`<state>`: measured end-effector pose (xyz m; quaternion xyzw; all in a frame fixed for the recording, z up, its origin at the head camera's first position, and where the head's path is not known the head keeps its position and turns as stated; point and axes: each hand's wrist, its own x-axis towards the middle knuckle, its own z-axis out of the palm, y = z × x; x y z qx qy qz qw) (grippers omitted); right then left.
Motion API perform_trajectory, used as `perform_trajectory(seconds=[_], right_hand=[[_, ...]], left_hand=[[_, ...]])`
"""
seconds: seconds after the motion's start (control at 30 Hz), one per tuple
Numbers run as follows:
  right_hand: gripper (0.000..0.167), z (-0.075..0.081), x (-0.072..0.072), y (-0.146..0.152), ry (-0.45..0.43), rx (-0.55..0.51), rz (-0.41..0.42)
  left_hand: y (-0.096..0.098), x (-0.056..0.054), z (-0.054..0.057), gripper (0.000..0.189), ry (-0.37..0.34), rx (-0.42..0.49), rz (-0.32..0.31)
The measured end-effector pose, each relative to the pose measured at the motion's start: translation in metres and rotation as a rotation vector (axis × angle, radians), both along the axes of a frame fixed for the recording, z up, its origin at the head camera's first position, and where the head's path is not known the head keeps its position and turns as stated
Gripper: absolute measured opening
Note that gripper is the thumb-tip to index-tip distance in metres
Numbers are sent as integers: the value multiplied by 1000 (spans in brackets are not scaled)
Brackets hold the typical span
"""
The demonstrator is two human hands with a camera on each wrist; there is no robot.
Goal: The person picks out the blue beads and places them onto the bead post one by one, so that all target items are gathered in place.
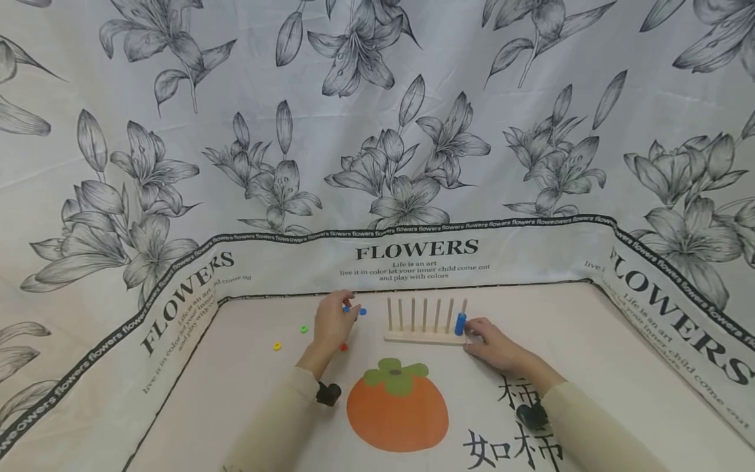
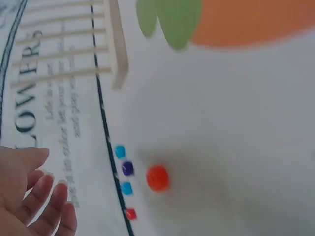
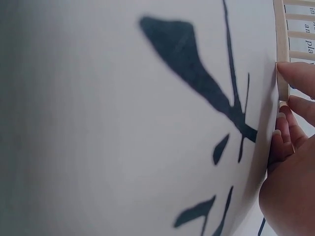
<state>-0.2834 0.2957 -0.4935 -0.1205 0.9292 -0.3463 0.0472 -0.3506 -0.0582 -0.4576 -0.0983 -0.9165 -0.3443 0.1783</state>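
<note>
A wooden peg rack [image 1: 413, 335] with a row of upright pegs stands toward the back of the table. Blue beads [image 1: 459, 324] are stacked on its rightmost peg. My right hand [image 1: 492, 344] grips the right end of the rack; in the right wrist view, thumb and finger pinch the end of its base [image 3: 282, 49]. My left hand [image 1: 333, 321] hovers left of the rack by some loose beads, fingers loosely bent and holding nothing in the left wrist view. Near it lie an orange bead [image 2: 157, 178], a purple bead [image 2: 128, 168], light blue beads [image 2: 120, 151] and a red bead [image 2: 130, 214].
Farther left lie a green bead [image 1: 304, 329] and a yellow bead [image 1: 277, 346]. The pale tablecloth bears a printed persimmon [image 1: 398, 413] and black characters [image 1: 486, 449]. Behind the table hangs a flower-patterned curtain [image 1: 295, 262].
</note>
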Motion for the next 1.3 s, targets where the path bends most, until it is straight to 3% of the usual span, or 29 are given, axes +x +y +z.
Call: perform_trajectory(seconds=[0.17, 0.4, 0.53, 0.73, 0.97, 1.3], right_hand=[[54, -1, 3, 1, 5, 2, 10], [59, 2, 4, 2, -6, 35, -1], [58, 2, 2, 1, -13, 25, -3], [58, -1, -2, -1, -57, 4, -25], [58, 0, -1, -1, -30, 9, -1], [55, 0, -1, 1, -44, 1, -28]], left_hand=[[-15, -12, -14, 30, -104, 14, 37], [-24, -28, -26, 38, -263, 34, 13], [-26, -35, -31, 41, -319, 8, -4], [-28, -44, -34, 38, -351, -17, -21], [-26, -51, -36, 30, -412, 20, 12], [-25, -50, -39, 14, -400, 50, -4]])
